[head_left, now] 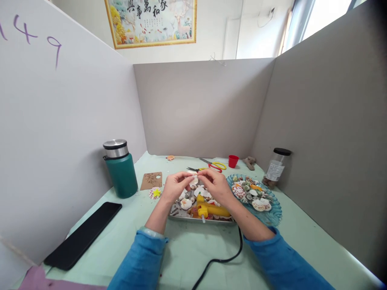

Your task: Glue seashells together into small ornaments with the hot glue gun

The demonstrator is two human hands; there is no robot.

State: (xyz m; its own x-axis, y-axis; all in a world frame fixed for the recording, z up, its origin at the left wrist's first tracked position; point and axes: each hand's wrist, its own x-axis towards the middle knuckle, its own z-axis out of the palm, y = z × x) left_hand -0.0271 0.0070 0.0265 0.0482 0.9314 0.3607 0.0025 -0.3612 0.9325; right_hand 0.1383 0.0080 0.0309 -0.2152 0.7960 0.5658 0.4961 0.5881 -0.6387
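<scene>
My left hand point(175, 186) and my right hand point(217, 186) meet above a metal tray point(196, 220). Fingertips of both hands pinch a small white shell point(194, 180), which they partly cover. Beneath them the tray holds several white shells point(186, 204) and small loose pieces. A yellow hot glue gun point(213, 209) lies across the tray's right front, its nozzle pointing toward me. To the right of my right hand is a blue glass plate point(273, 217) heaped with shells and small stones point(252, 191).
A green bottle point(121, 173) and a black phone-like slab point(84, 235) are at left. Beside the tray lie a brown card point(151, 181) and a beaded flower piece point(155, 193). Scissors point(216, 164), a red cup point(233, 161) and a jar point(275, 169) stand behind. A black cord point(217, 260) runs frontward.
</scene>
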